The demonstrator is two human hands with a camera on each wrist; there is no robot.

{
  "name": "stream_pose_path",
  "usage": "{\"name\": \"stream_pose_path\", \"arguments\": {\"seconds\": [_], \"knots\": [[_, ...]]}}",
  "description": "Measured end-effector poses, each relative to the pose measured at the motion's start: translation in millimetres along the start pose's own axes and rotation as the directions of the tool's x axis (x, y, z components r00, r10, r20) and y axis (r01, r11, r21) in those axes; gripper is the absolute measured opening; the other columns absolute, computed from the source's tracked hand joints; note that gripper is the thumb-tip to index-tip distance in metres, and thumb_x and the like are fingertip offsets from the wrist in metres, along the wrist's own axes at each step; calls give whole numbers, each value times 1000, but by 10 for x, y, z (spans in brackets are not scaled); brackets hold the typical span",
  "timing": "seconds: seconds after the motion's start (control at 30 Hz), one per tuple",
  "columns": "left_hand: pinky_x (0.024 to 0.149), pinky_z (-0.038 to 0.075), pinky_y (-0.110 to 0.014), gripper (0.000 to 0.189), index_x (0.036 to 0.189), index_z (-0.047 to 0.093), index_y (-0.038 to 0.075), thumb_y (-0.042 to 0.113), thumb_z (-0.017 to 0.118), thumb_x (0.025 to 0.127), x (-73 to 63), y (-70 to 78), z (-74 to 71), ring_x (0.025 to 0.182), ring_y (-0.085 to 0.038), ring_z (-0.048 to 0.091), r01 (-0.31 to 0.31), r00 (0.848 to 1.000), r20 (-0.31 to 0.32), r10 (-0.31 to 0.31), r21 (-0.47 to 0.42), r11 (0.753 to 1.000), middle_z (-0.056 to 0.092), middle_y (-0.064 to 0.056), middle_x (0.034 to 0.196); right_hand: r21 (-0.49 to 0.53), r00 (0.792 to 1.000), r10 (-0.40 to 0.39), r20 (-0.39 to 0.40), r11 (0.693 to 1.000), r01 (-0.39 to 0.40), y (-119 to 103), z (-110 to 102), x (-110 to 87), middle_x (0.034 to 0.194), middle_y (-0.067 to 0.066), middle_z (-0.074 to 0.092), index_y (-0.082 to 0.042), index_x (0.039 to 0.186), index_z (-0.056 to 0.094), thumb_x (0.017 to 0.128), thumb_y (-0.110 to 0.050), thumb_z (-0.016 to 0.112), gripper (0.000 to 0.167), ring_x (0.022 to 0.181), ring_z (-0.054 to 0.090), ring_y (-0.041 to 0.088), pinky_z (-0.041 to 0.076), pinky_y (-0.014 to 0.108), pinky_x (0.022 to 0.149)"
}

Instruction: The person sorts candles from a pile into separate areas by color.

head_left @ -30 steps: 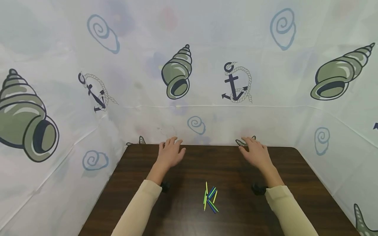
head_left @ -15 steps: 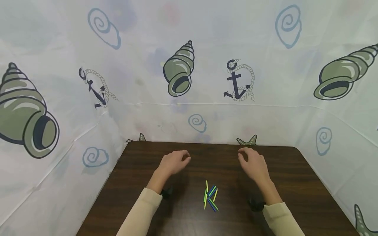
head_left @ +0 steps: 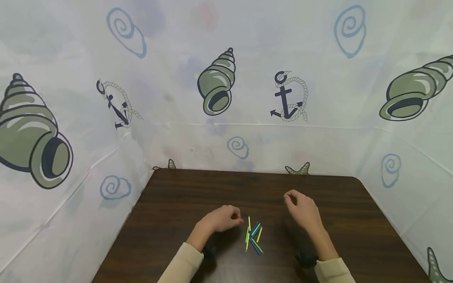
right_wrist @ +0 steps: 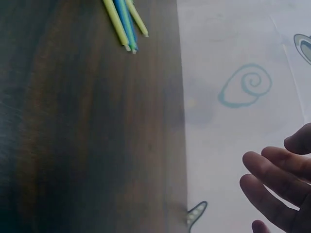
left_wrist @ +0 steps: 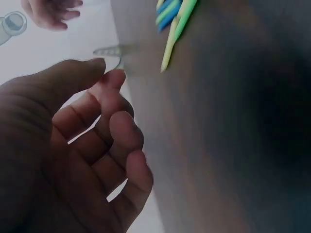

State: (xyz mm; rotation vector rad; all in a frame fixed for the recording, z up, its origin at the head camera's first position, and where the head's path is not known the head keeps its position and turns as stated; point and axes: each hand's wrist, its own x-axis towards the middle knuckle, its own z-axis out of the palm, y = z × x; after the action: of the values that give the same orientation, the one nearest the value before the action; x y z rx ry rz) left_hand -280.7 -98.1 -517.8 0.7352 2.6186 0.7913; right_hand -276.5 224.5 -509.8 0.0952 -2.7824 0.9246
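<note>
Several thin yellow, green and blue candles (head_left: 247,242) with pale wick tips lie on the dark wooden table (head_left: 191,188), arranged like a letter K. Just left of them, over the table, my left hand (head_left: 222,218) has loosely bent fingers and holds nothing. Its thumb comes close to the index fingertip in the left wrist view, where a yellow candle (left_wrist: 167,53) lies beyond the hand. My right hand (head_left: 304,210) hovers to the right of the candles, fingers relaxed and slightly bent. Nothing sits between its fingers (right_wrist: 272,182) in the right wrist view.
A white cloth (head_left: 255,94) printed with shells, anchors and starfish hangs behind and on both sides of the table. The table's far edge meets it. A dark device (head_left: 306,259) is strapped under the right wrist, and another dark device (head_left: 209,251) under the left.
Both hands have drawn back from the table's far edge, and their spread fingers have bent loosely. The left hand has come nearer, beside the candles. The candles keep their arrangement.
</note>
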Motion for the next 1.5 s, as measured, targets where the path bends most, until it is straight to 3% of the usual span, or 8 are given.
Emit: {"name": "stream_pose_path", "arguments": {"seconds": [0.17,0.33,0.6,0.97,1.1,1.2,1.33,1.5], "knots": [[58,40,-27,23,93,66,20,36,64,109,10,43,186,59,-9,48,21,1000,19,-21,-26,999,56,6,74,14,999,25,27,1000,-25,48,36,-54,100,6,80,-15,118,74,111,-34,57,26,57,48,16,38,34,57],[56,39,-28,25,90,61,24,40,64,109,9,70,296,59,-9,47,68,998,-7,-68,22,997,55,8,72,45,998,54,40,997,-56,47,48,-88,104,7,80,-14,120,74,111,-35,57,29,65,54,18,41,36,61],[56,37,-28,33,78,58,24,39,69,105,51,57,441,58,-8,44,105,994,16,-106,74,992,52,9,70,135,994,92,67,986,-100,23,44,-127,106,6,79,-15,116,75,112,-36,57,28,85,63,20,46,36,71],[58,37,-30,32,75,58,23,33,69,104,97,97,460,58,-10,45,106,994,11,-108,113,988,52,8,70,206,993,114,22,972,-116,87,81,-167,99,5,77,-14,110,75,112,-30,55,26,90,63,21,47,36,76],[58,37,-34,33,75,54,24,34,64,105,147,12,531,59,-11,44,90,996,3,-92,163,983,49,8,71,222,993,112,21,968,-114,142,139,-190,97,4,77,-13,109,76,112,-29,56,25,89,63,20,47,36,76],[59,38,-35,33,73,53,25,33,65,103,147,48,535,60,-11,45,103,995,-12,-103,190,976,50,8,71,228,993,113,26,967,-116,182,172,-211,96,4,77,-12,110,76,112,-29,56,26,88,63,20,47,36,76],[60,38,-33,31,71,52,22,31,68,96,124,212,488,60,-11,46,151,988,-37,-147,191,970,50,7,70,228,992,118,43,966,-124,228,217,-215,94,3,77,-12,111,76,112,-28,56,26,87,61,19,46,36,76],[60,37,-34,26,74,52,22,33,67,93,162,253,530,61,-11,45,194,980,-80,-180,217,957,49,7,71,234,993,97,64,966,-110,243,262,-193,90,1,75,-12,112,76,112,-27,57,24,82,59,20,45,35,71]]}}
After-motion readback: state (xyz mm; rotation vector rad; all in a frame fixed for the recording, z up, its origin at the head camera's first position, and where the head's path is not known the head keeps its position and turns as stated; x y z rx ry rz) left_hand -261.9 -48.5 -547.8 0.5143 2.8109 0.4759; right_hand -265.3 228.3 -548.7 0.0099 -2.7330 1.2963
